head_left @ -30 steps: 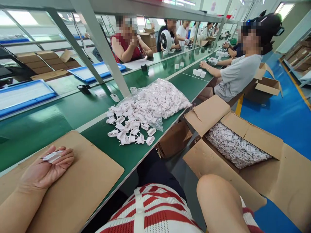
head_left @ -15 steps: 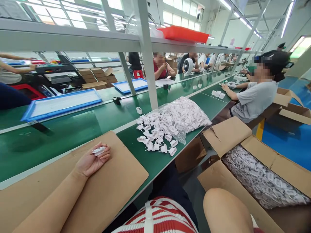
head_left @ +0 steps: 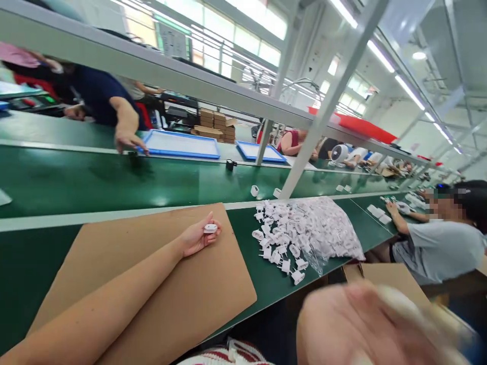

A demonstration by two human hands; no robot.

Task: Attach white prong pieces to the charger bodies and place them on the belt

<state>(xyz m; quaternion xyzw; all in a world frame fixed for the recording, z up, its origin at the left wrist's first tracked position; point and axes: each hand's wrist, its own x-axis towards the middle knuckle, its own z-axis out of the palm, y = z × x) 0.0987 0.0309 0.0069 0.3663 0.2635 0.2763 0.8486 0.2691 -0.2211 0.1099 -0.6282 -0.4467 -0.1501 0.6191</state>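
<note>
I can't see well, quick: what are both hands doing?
Left hand: palm up on the cardboard sheet, fingers curled around white plug parts.
Right hand: blurred, cannot tell.

Wearer's left hand and forearm are showing bare: no sleeve, glove, ring or watch visible up to the frame edge. Right hand is appearing as a blurred, ungloved shape, details unreadable. A red-and-white striped garment is showing at the bottom edge.
</note>
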